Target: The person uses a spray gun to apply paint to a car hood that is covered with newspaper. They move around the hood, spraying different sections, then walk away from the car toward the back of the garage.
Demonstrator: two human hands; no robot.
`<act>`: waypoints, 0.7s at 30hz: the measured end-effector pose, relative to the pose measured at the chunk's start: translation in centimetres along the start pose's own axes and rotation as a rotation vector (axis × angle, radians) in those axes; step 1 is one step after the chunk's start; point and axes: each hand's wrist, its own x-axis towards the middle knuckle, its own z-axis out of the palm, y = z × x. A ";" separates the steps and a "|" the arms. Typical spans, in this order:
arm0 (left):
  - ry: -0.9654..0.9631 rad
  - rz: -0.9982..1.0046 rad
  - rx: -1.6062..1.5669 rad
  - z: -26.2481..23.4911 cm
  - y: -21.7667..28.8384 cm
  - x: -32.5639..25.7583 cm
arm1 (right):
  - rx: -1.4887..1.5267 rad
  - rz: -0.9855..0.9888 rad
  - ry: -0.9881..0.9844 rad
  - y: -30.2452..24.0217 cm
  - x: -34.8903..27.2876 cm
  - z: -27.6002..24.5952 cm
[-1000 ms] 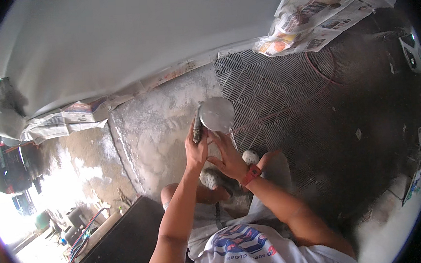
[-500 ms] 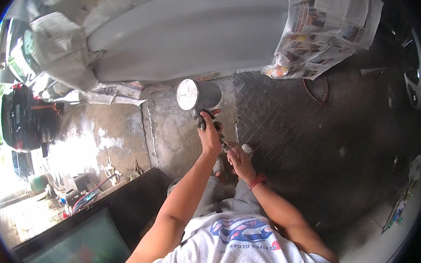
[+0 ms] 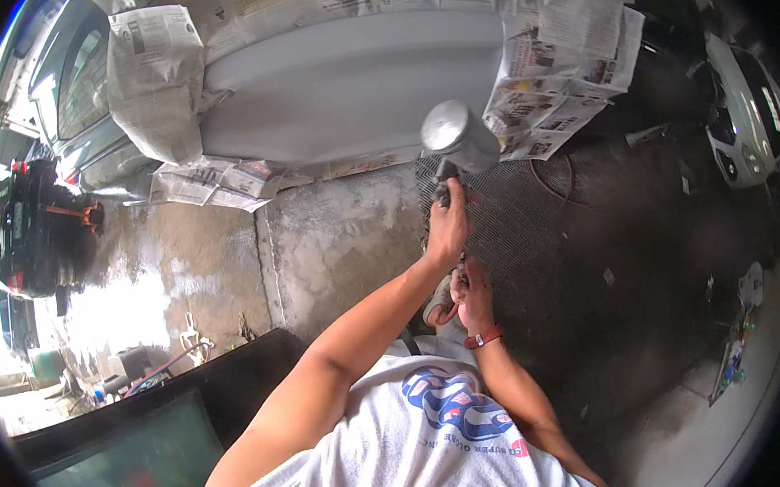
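My left hand (image 3: 448,229) grips the handle of a spray gun whose round metal cup (image 3: 459,135) points up toward a grey car panel (image 3: 343,88). The cup sits just in front of the panel's lower right end, beside the newspaper masking (image 3: 567,59). My right hand (image 3: 475,296), with a red wristband, is curled just below my left wrist. What its fingers hold is too small to make out.
More newspaper (image 3: 152,79) covers the panel's left side and lies along the ground beneath it. A dark metal grate (image 3: 534,233) covers the floor to the right, next to bare concrete (image 3: 335,238). A black motorbike (image 3: 31,223) stands at the left, a white car (image 3: 748,128) at the right.
The spray gun has risen and swung right, from over the concrete to the panel's right end. My right hand followed beneath it. The view has tilted up, showing more of the car.
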 end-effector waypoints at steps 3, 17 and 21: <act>-0.070 0.063 -0.020 3.1 0.9 -1.7 | -0.074 -0.098 0.085 -3.5 -1.5 0.7; -0.286 0.044 0.285 22.4 -8.5 -2.0 | -1.125 -0.098 0.505 -16.9 -13.5 -27.9; -0.293 0.132 0.467 22.8 -12.0 0.4 | -1.380 -0.226 0.809 -29.5 -22.1 -39.0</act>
